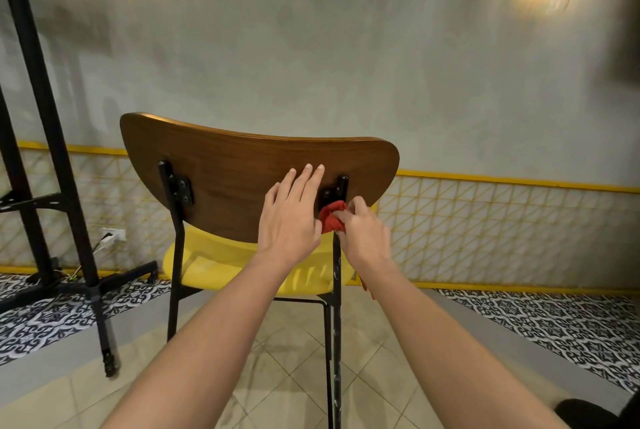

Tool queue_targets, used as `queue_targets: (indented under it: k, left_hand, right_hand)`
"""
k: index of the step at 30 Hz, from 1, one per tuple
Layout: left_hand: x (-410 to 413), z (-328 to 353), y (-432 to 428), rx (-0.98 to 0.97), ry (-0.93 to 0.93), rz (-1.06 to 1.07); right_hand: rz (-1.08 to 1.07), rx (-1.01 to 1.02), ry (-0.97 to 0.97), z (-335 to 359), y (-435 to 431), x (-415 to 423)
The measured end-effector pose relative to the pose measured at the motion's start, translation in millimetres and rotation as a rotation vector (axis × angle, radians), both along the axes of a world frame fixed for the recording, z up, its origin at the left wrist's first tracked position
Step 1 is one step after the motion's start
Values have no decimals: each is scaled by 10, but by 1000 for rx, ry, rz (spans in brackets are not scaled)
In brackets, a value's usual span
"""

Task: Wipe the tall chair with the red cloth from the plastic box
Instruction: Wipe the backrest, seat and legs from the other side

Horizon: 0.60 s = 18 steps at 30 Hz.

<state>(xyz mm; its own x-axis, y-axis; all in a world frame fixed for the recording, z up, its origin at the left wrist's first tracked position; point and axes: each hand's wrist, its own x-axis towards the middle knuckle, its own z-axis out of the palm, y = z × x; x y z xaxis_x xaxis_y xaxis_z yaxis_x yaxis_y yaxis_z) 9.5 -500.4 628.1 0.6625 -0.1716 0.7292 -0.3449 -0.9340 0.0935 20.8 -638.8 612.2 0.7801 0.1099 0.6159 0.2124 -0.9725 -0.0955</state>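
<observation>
Bare forearms (214,324), left hand (290,220), right hand (365,236)

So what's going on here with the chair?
A person is cleaning the tall chair from behind. Their right hand grips a bunched red cloth and presses it against the black bracket on the back of the wooden backrest. Their left hand lies flat on the backrest, seemingly steadying it.

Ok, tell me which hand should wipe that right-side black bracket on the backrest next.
Right. The right hand grips the red cloth, bunched at the lower end of that bracket. The left hand lies flat on the wooden backrest with no cloth, so it is better left steadying it.
</observation>
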Motion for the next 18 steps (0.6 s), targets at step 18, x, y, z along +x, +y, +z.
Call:
queue_targets:
  k: [18]
  left_hand:
    - [-29, -22, -13, -25, 25, 12]
  right_hand:
    - [-29, 100, -94, 210, 152, -35]
